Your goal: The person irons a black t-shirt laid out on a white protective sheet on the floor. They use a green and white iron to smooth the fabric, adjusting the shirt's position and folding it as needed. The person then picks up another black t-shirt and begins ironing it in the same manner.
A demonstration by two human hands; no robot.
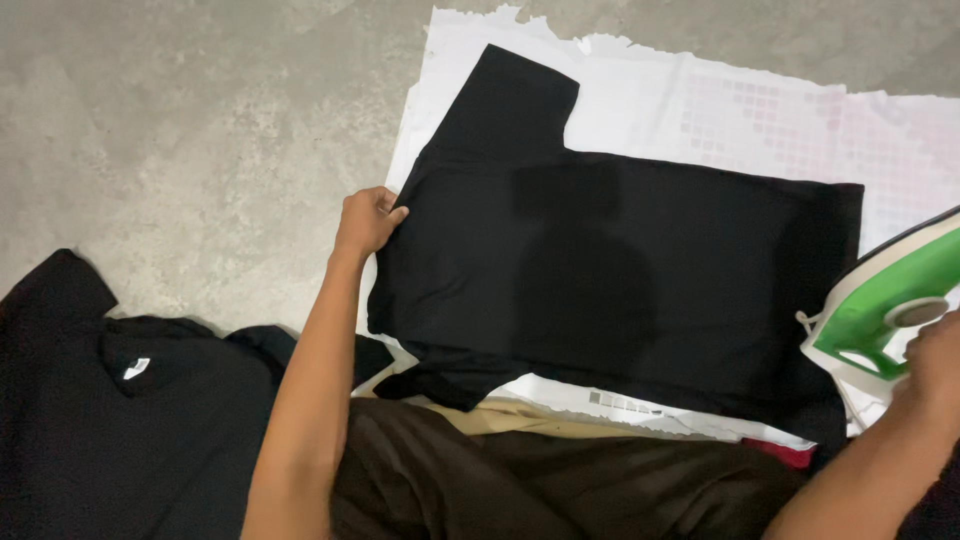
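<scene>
**Black shirt held flat, iron at the side**

The black shirt (610,270) lies spread flat on a white sheet (700,100) on the concrete floor (180,130). The left hand (365,222) pinches the shirt's edge between thumb and fingers. Far from this grip, at the shirt's other end, the right hand (935,360) rests on a green and white iron (885,310); whether its fingers close on the iron I cannot tell. Behind the left arm lie more dark clothes (110,400).
</scene>
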